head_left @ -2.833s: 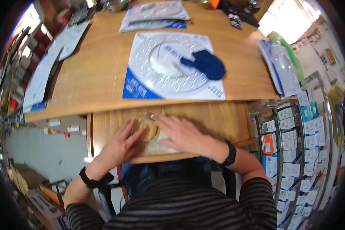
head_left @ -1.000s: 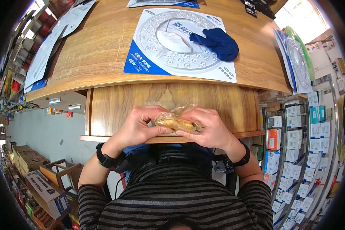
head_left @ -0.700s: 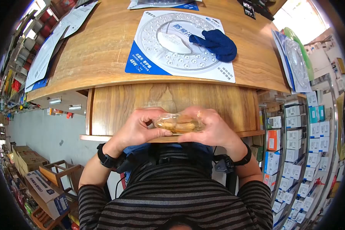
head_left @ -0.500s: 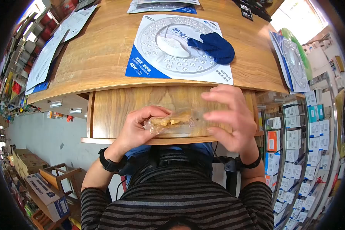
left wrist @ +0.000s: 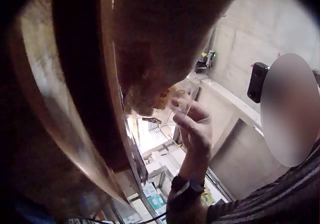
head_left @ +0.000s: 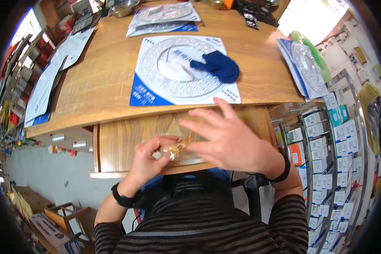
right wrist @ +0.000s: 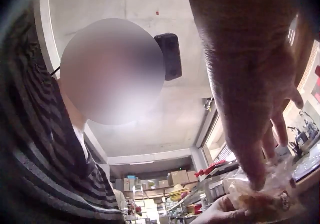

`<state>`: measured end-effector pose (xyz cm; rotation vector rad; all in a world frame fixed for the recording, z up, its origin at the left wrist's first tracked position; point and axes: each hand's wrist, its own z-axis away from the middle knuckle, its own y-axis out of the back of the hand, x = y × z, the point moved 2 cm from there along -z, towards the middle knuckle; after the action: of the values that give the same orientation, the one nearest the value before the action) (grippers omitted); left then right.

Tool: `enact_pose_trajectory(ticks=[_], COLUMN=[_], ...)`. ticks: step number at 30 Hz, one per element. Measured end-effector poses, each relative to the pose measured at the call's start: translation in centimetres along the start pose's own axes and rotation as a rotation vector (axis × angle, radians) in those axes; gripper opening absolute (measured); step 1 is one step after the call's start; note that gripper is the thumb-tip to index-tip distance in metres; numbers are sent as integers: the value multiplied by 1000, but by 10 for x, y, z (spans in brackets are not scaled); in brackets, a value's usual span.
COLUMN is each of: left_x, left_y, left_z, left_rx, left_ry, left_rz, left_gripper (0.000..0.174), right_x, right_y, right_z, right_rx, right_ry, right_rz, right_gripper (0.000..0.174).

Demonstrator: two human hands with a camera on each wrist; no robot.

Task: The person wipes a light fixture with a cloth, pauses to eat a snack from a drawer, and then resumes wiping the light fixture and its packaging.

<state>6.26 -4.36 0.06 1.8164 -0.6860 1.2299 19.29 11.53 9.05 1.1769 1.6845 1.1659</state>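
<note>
A clear crinkled plastic bag (head_left: pixel 172 152) with golden-brown pieces inside is over the open drawer (head_left: pixel 122 139). My left hand (head_left: pixel 148 155) holds its left end between thumb and fingers. At the bag's right side is my right hand (head_left: pixel 237 146), blurred in the head view; its thumb and index finger pinch the plastic while the other fingers spread away. The left wrist view shows the right hand (left wrist: pixel 192 126) with clear film at its fingertips. In the right wrist view the bag (right wrist: pixel 260 199) lies under a finger of the right hand, and what the pieces are is hidden.
On the desk (head_left: pixel 106 63) above the drawer lies a packaged ring-shaped light panel (head_left: pixel 148 80) with a dark blue cloth item (head_left: pixel 222 67) on it. More flat packages (head_left: pixel 163 19) are at the back. Racks of small boxes (head_left: pixel 321 161) stand at the right, cartons (head_left: pixel 51 230) at lower left.
Both hands gripped the bag about a second ago; the right hand then let go and lifted off rightward. It has since come back left to the bag. The left hand keeps its hold.
</note>
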Motion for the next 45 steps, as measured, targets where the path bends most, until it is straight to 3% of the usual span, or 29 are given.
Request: enact_pose_trajectory(ticks=[3,6,11,21,27,30,33,34,35,36,37,38,39,40,41,43,44,45], left_x=[-4,-1,5,0,3,-6,-10,-16,-16,-17,-20,-24,-21,-17,-15,-16,-13,-10], left_y=[-6,-8,-8,-10,-5,-4,1,7,9,12,14,14,15,17,19,21,19,18], left_z=[-1,1,0,-4,-1,6,15,18,20,24,29,29,27,26,28,30,29,28], left_rx=[25,-1,-6,-15,-67,-83,54,48,43,101,157,190,188,188,191,187,191,193], left_ry=[-13,-7,-5,100,64,102,101,68,52,195,348,200,196,218,241,233,204,173], left_rz=[14,-55,-39,246,308,365,374,317,323,477,629,554,556,545,532,524,544,564], left_gripper=[25,33,31,24,28,31,33,35,35,36,37,36,36,35,34,34,34,34], right_x=[-4,-5,-7,-2,-7,-19,-31,-42,-55,-62,-65,-66,-66,-52,-60,-72,-65,-51], right_y=[-2,-19,-15,8,44,66,74,76,76,77,80,82,82,73,74,78,79,78], right_z=[-7,-9,-11,1,10,17,16,15,16,15,12,9,4,0,5,17,19,18], right_rx=[-68,-10,-51,155,338,584,731,729,815,900,900,892,885,856,860,866,864,738], right_ry=[-14,5,11,-75,-107,29,381,382,381,377,375,407,441,766,767,349,362,286], right_rz=[171,147,143,-74,-199,-590,-976,-962,-1148,-1337,-1327,-1354,-1383,-1200,-1205,-1466,-1466,-1272], right_gripper=[16,13,13,13,19,11,5,5,5,8,8,4,2,3,3,10,10,3])
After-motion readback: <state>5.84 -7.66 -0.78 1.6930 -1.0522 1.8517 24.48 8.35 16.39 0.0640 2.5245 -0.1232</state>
